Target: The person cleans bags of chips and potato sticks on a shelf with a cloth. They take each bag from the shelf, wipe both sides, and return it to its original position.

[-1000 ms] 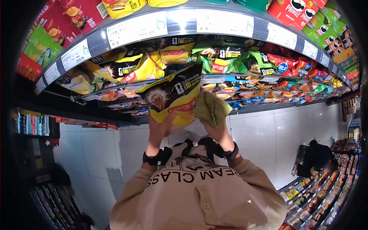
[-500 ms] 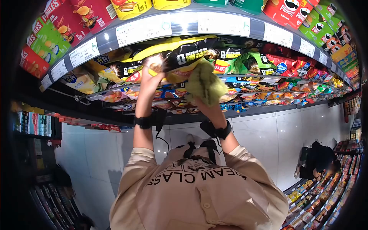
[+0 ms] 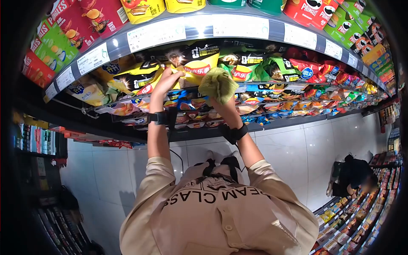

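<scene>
In the head view a yellow and black bag of chips [image 3: 196,63] stands upright among other bags on the shelf below the price tags. My left hand [image 3: 167,80] is closed at its lower left edge, fingers curled against the bag. A crumpled yellow-green cloth [image 3: 218,86] is bunched in my right hand [image 3: 225,104], in front of the bag's lower right corner. The cloth hides most of my right fingers. To the right stands a green bag of chips [image 3: 241,67], and to the left another yellow and black bag [image 3: 138,78].
Above the bags runs a curved shelf edge [image 3: 199,26] with price labels, and chip canisters [image 3: 312,12] stand on it. Lower racks hold more snack bags [image 3: 272,106]. Another person [image 3: 355,174] crouches by shelves at the right. Pale floor tiles [image 3: 289,148] lie below.
The chip bag has gone from tilted and pulled forward to upright in the row. My left hand has shifted to its lower edge. My right hand with the cloth has moved slightly left.
</scene>
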Action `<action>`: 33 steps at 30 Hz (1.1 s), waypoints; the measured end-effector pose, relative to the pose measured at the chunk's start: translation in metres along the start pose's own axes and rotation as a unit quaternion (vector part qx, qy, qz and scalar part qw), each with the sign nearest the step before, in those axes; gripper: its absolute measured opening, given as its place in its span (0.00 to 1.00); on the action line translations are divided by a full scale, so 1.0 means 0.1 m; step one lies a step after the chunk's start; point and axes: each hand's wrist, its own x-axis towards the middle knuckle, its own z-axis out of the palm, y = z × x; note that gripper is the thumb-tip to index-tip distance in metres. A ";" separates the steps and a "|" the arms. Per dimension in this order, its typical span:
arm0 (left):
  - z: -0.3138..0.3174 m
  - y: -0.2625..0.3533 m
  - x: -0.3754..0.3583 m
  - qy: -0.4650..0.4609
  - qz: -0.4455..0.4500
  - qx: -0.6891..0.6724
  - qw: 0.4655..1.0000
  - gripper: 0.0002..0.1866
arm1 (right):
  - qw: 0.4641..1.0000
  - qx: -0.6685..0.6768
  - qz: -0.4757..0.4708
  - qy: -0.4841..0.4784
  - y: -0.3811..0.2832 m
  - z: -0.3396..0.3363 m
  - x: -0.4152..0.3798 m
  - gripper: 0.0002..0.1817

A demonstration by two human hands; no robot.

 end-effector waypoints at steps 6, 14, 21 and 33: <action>0.30 0.32 -0.40 0.170 0.177 0.372 0.895 0.23 | 0.996 0.037 0.043 -0.063 0.18 0.07 -0.11 0.34; 0.30 0.27 -0.45 0.232 0.118 0.405 0.876 0.32 | 0.992 -0.079 -0.095 0.019 -0.29 0.16 -0.14 0.34; 0.66 0.10 -0.70 0.343 0.424 0.416 0.727 0.32 | 0.988 0.060 0.005 -0.145 -0.13 -0.06 -0.45 0.30; 0.91 0.17 -0.35 0.250 0.308 0.546 0.738 0.35 | 0.992 0.033 0.091 -0.086 0.10 -0.65 -0.78 0.22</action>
